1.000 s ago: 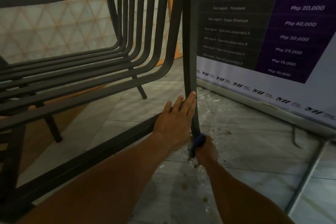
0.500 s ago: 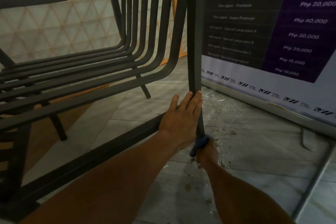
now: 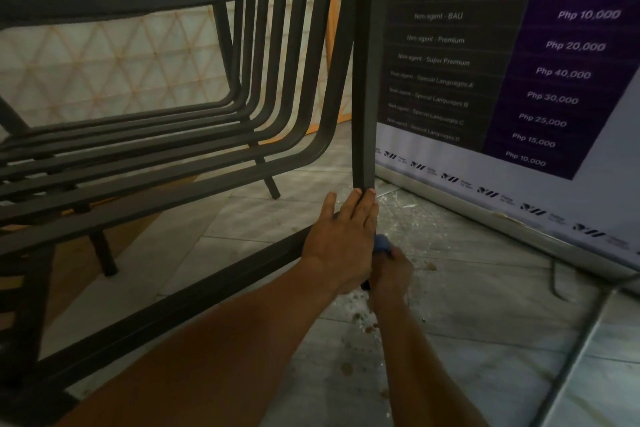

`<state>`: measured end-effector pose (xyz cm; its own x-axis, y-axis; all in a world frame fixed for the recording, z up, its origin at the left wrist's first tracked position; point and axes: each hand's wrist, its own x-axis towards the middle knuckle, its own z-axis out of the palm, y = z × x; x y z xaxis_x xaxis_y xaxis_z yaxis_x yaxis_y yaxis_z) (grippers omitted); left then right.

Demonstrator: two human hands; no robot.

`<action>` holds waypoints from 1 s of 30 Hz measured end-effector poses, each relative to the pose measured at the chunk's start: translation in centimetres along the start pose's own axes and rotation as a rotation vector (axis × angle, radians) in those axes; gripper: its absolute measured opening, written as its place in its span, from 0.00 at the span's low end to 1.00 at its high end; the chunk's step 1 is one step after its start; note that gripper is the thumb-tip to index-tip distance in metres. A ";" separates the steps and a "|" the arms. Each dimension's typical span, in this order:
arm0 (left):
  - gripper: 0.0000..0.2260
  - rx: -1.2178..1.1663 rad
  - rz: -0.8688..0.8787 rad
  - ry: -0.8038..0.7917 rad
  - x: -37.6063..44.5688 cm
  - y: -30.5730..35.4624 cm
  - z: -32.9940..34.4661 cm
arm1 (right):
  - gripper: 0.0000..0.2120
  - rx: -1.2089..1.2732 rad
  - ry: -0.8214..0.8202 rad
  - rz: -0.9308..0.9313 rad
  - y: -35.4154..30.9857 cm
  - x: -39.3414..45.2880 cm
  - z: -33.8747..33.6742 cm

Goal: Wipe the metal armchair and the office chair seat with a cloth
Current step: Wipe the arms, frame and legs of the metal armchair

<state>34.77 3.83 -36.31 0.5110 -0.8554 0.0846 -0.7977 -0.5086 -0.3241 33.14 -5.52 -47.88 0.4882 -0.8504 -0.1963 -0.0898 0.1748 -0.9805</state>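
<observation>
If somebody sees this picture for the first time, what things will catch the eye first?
Two bare forearms reach to a dark metal armchair's upright leg at centre: the left hand lies flat on it, the right hand grips a blue cloth at its foot. A purple price banner fills the right side.
</observation>
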 end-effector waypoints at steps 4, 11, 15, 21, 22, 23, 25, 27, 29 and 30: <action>0.33 -0.073 -0.027 0.032 -0.5 -0.2 -2.2 | 0.12 -0.060 0.059 -0.296 -7.9 -2.3 -0.2; 0.39 -0.137 -0.153 0.300 -0.5 -2.8 -8.9 | 0.05 -0.159 -0.124 -0.551 -19.7 -4.9 -1.8; 0.43 -0.223 -0.182 0.399 -0.5 -4.2 -13.1 | 0.17 -0.131 -0.161 -0.642 -25.1 -5.3 -1.3; 0.43 -0.361 -0.205 0.542 -0.3 -5.1 -19.0 | 0.21 -0.102 -0.167 -0.798 -32.2 -6.5 -1.1; 0.42 -0.356 -0.208 0.561 -0.3 -5.3 -19.7 | 0.21 -0.111 -0.164 -0.819 -33.2 -6.8 -1.2; 0.42 -0.348 -0.215 0.571 -0.3 -5.4 -20.4 | 0.21 -0.118 -0.156 -0.839 -34.0 -7.0 -1.2; 0.42 -0.304 -0.230 0.577 -0.7 -5.6 -21.5 | 0.20 -0.113 -0.151 -0.864 -34.9 -7.5 -1.4; 0.40 -0.233 -0.225 0.597 -1.7 -5.6 -22.2 | 0.19 -0.079 -0.152 -0.873 -35.0 -8.2 -1.6; 0.37 -0.175 -0.239 0.626 -3.2 -5.9 -22.5 | 0.19 0.005 -0.137 -0.881 -34.5 -9.3 -1.3; 0.37 -0.156 -0.265 0.634 -4.2 -6.3 -22.6 | 0.19 0.057 -0.119 -0.892 -34.0 -10.2 -0.9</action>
<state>30.39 8.35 -13.34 0.4473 -0.5689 0.6901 -0.7328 -0.6755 -0.0819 30.48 -3.25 -12.58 0.4427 -0.6253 0.6426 0.4071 -0.4984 -0.7654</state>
